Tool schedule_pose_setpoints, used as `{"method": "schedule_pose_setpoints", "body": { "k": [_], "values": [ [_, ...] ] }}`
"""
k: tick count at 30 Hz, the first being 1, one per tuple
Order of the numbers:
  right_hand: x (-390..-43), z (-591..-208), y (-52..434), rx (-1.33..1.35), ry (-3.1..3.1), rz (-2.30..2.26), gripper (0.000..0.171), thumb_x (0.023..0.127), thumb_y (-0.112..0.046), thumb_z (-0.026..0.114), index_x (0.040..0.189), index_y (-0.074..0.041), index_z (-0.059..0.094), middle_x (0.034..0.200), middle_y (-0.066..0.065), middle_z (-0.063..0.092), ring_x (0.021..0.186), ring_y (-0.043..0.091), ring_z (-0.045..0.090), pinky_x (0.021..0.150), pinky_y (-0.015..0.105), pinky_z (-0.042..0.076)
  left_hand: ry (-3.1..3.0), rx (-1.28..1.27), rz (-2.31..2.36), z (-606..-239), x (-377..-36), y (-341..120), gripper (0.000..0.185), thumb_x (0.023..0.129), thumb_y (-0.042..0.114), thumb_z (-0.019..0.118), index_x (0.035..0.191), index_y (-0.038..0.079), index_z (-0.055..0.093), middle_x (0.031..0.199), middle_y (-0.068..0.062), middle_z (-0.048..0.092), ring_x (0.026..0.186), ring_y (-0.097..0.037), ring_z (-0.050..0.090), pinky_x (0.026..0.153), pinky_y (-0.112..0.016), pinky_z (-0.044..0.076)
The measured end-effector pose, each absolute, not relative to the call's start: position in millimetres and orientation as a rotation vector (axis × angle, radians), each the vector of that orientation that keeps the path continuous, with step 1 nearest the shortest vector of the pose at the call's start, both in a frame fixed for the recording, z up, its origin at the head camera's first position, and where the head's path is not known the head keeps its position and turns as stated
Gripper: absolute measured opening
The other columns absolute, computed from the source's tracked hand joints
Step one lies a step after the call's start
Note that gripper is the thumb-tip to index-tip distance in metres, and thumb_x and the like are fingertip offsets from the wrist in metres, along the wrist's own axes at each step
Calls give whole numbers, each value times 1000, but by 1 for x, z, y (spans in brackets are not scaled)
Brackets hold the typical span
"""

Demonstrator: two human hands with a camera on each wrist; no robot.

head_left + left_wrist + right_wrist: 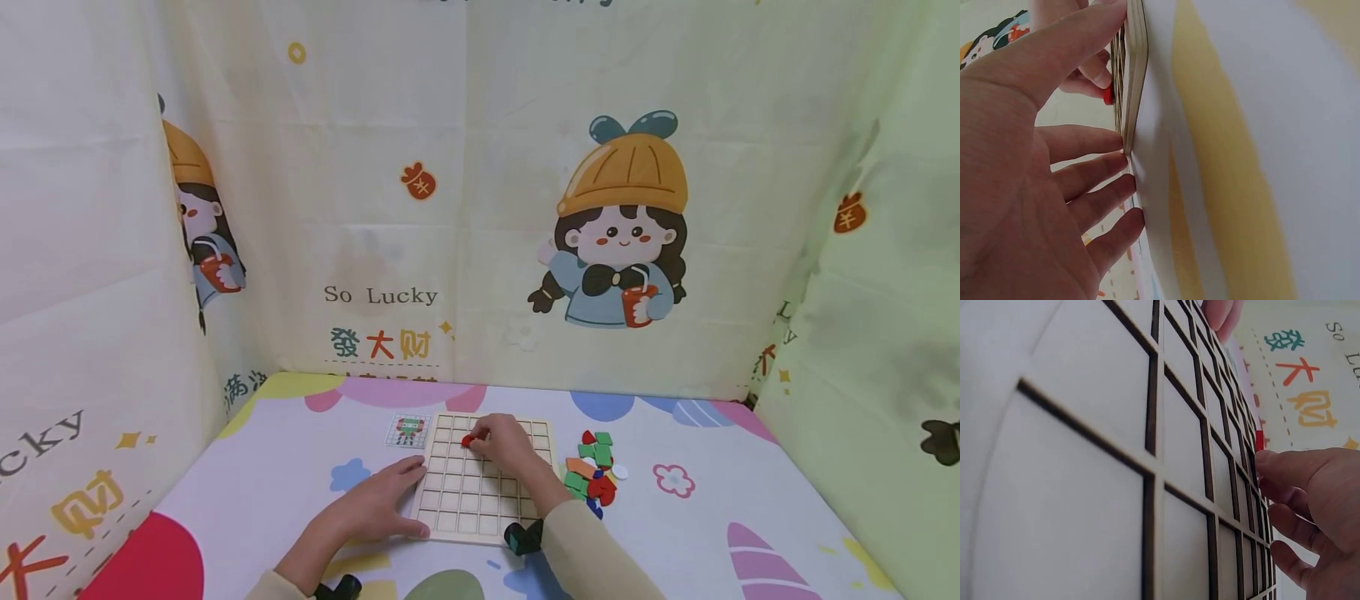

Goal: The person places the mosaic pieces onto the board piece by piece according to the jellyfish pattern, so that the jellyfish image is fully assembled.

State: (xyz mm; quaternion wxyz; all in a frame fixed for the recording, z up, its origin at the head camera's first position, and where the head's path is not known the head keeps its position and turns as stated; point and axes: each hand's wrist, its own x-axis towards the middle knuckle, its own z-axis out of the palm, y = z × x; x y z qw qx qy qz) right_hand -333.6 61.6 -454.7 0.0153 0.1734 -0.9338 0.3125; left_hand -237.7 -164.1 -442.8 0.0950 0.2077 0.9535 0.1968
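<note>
A wooden grid board lies on the table, divided into small square cells. My right hand is over its upper part and pinches a small red piece between thumb and fingertips. In the right wrist view the red piece shows at the thumb tip, against the grid; its full shape is hidden. My left hand rests along the board's left side, thumb near the lower corner. In the left wrist view its fingers are spread and fairly straight, touching near the board's edge.
A small card with a coloured grid figure lies left of the board's top. Right of the board is a loose pile of green pieces, with red, orange, white and blue ones. Printed cloth walls enclose the table's back and sides.
</note>
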Motion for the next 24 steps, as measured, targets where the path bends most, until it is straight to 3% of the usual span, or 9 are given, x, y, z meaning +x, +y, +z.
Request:
{"method": "schedule_pose_setpoints", "body": {
  "k": [9, 24],
  "values": [
    [-337, -454, 49, 538, -2879, 967, 6, 81, -17, 69, 80, -12, 71, 85, -3, 59, 71, 12, 48, 61, 23, 42, 2827, 626, 590, -443, -238, -165, 96, 65, 66, 65, 139, 11, 39, 149, -6, 29, 135, -31, 30, 105, -52, 33],
    [-340, -454, 44, 458, -2894, 956, 7, 79, -18, 71, 73, -20, 70, 92, -6, 62, 77, 10, 55, 67, 28, 48, 2830, 661, 566, -446, -240, -165, 97, 65, 68, 64, 139, 11, 39, 149, -5, 29, 135, -30, 31, 106, -50, 33]
  ]
}}
